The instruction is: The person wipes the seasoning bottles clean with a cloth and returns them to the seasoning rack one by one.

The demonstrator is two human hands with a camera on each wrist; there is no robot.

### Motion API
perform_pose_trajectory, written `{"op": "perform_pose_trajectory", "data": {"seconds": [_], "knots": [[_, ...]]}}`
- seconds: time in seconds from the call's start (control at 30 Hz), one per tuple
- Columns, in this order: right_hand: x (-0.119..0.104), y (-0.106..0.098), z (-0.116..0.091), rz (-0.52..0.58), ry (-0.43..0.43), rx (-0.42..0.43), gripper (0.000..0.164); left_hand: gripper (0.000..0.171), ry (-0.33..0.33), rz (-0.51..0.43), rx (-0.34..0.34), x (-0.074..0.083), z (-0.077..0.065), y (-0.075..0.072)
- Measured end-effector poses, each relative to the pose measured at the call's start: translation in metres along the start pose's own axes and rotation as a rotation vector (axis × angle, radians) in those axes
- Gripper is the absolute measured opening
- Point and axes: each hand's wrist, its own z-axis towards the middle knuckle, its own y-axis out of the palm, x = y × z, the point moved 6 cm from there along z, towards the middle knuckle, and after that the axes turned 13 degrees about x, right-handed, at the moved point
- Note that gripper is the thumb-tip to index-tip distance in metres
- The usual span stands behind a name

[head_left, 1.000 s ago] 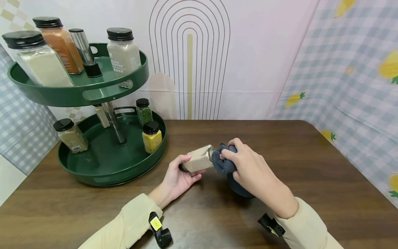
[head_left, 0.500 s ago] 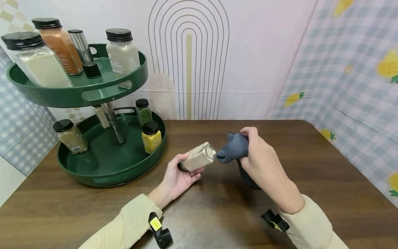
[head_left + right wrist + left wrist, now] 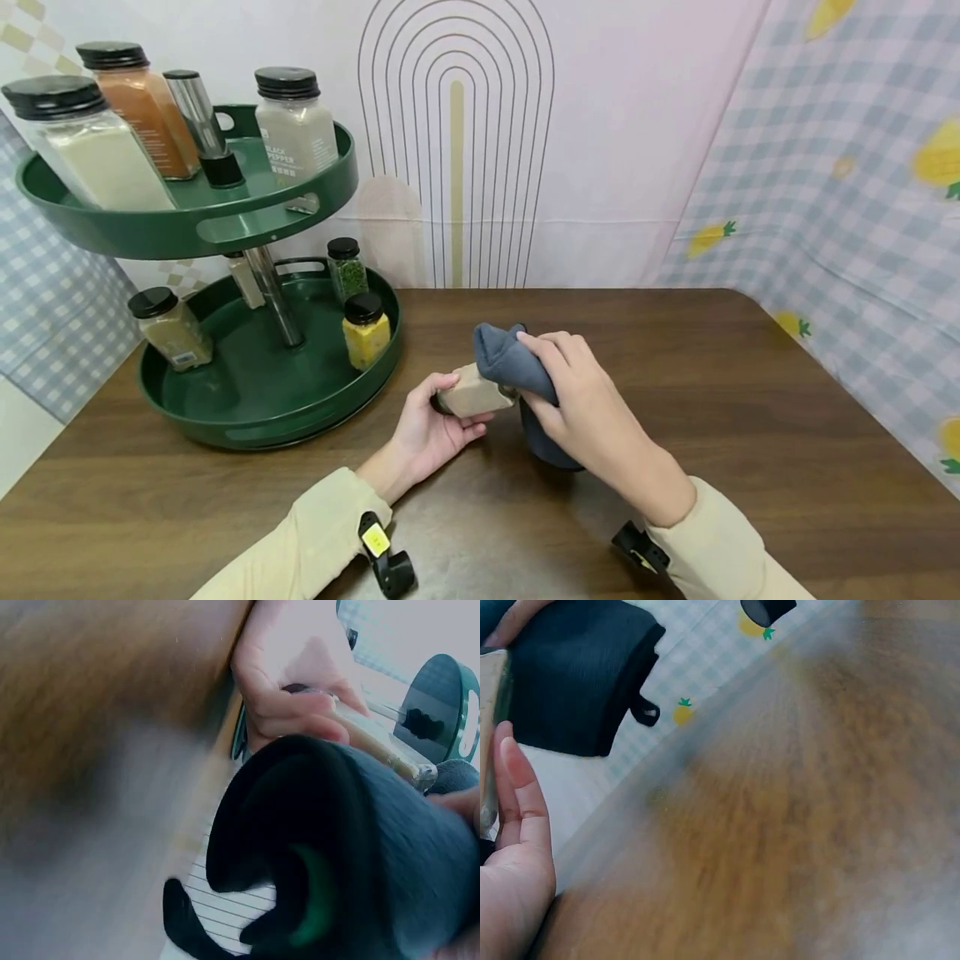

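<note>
A square clear spice jar (image 3: 467, 395) with pale beige powder lies tipped sideways in my left hand (image 3: 429, 433), its dark lid end toward the palm. Thumb and fingers hold it from either side. My right hand (image 3: 588, 408) grips a bunched blue-grey cloth (image 3: 513, 362) against the jar's base end, covering part of it. In the left wrist view, the cloth (image 3: 570, 679) hangs down with a small loop at its edge. In the right wrist view, the rolled cloth (image 3: 412, 847) hides part of the jar (image 3: 375, 742).
A two-tier green rack stands at left. Its upper tray (image 3: 135, 233) bears large black-lidded jars and a silver cylinder (image 3: 201, 117). On the lower tray (image 3: 255, 400) are several small jars, including a yellow one (image 3: 367, 337). The wooden table (image 3: 712, 400) meets a fabric backdrop.
The right hand drew the cloth away to the right of the jar, then brought it back left onto the jar's upper side and end. The left hand stays nearly still.
</note>
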Motion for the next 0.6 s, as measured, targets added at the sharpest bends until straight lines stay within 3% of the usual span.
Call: {"op": "perform_pose_trajectory", "data": {"seconds": [0.1, 0.3, 0.6], "knots": [[0.0001, 0.0053, -0.0028, 0.077, 0.013, -0.031, 0.048, 0.030, -0.014, -0.022, 0.013, -0.0001, 0.0002, -0.0002], [0.0045, 0.0100, -0.0057, 0.194, 0.096, -0.174, 0.044, 0.032, -0.023, -0.028, 0.018, -0.0003, 0.0006, -0.0009], [0.0046, 0.0021, -0.0014, 0.028, -0.026, -0.170, 0.033, 0.028, 0.000, -0.050, 0.010, 0.0006, 0.0013, -0.0013]]}}
